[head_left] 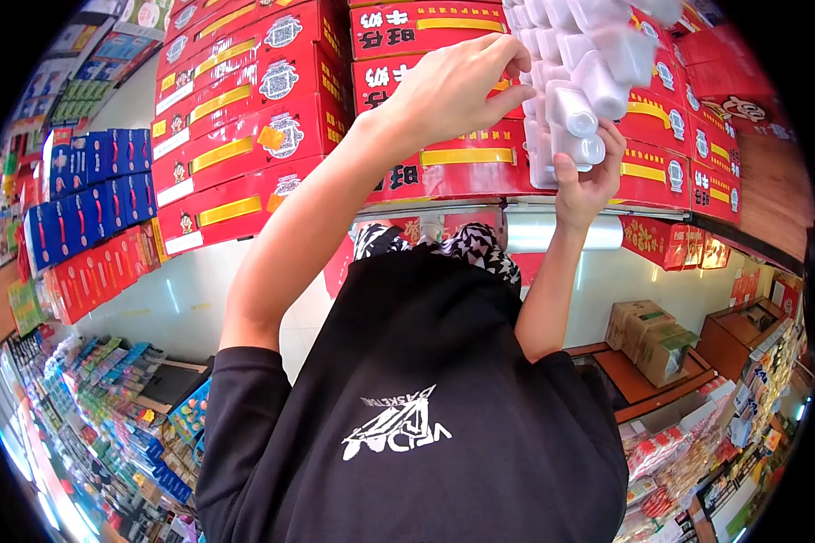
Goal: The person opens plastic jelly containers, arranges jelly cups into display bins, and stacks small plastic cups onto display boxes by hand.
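Observation:
In the head view my right hand (590,176) grips the lower end of a white moulded plastic tray (566,59) with rows of bottle-shaped or cup-shaped pockets. Its thumb is on the near side, and the fingers go round the right edge. The tray's upper right part is blurred. My left hand (462,86) hovers just left of the tray, fingers bent and the thumb apart from them, with nothing visible between them. Beneath both hands lie red milk cartons (466,167) with yellow strips and Chinese lettering.
More red cartons (244,136) are stacked at left, beside blue boxes (91,213). A clear plastic roll (552,233) sits under the carton ledge. Cardboard boxes (650,339) stand lower right. Packed shelves (118,398) line the lower left.

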Demonstrator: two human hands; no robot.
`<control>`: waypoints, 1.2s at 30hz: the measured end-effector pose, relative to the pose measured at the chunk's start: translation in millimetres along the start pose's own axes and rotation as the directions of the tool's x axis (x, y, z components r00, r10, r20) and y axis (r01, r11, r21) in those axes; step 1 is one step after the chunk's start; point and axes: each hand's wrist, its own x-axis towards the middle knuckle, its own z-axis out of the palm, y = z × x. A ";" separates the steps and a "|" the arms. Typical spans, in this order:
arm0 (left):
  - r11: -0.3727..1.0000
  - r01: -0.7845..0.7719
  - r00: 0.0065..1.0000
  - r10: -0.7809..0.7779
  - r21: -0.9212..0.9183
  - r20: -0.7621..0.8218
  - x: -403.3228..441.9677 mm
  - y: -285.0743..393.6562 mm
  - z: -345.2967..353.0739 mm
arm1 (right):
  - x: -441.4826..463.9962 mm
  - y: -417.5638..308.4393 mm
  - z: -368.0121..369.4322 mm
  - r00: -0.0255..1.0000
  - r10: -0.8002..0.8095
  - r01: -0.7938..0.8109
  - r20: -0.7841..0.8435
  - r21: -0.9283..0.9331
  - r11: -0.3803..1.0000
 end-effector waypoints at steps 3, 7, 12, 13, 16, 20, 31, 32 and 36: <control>0.998 0.005 1.000 -0.004 -0.063 0.016 -0.1 1.1 1.3 | -3.3 2.2 -1.8 0.998 0.054 -0.053 -0.020 0.026 0.998; 0.967 0.124 0.992 -0.120 -0.222 0.033 -1.2 10.4 12.6 | -2.3 -0.2 1.5 0.995 0.094 -0.093 -0.036 0.045 0.995; 0.889 0.253 0.962 -0.274 -0.382 -0.002 -12.4 34.8 33.9 | -2.5 0.3 0.8 0.999 0.042 -0.045 -0.034 -0.098 0.994; 0.871 0.277 0.952 -0.306 -0.406 -0.007 -15.3 38.1 38.8 | -0.4 -0.2 2.0 0.997 0.054 -0.058 -0.049 -0.073 0.996; 0.796 0.351 0.913 -0.409 -0.494 -0.011 -23.2 52.6 49.2 | 2.4 -3.6 3.7 0.997 0.054 -0.057 -0.057 -0.049 0.997; 0.678 0.426 0.864 -0.501 -0.599 0.048 -25.8 64.1 54.6 | 0.3 -4.0 0.9 0.994 0.092 -0.095 -0.055 -0.057 0.994; 0.658 0.419 0.858 -0.512 -0.626 0.037 -31.0 63.3 55.7 | 8.5 -1.7 -0.2 1.000 -0.011 0.012 0.007 -0.091 0.996; 0.642 0.417 0.854 -0.519 -0.644 0.037 -31.1 63.7 54.5 | 7.6 -2.3 -0.5 1.000 -0.004 0.004 0.007 -0.085 0.996; 0.707 0.354 0.852 -0.514 -0.612 -0.101 -37.1 45.6 55.0 | 7.5 -0.9 -0.8 1.000 -0.009 0.009 -0.006 -0.084 0.996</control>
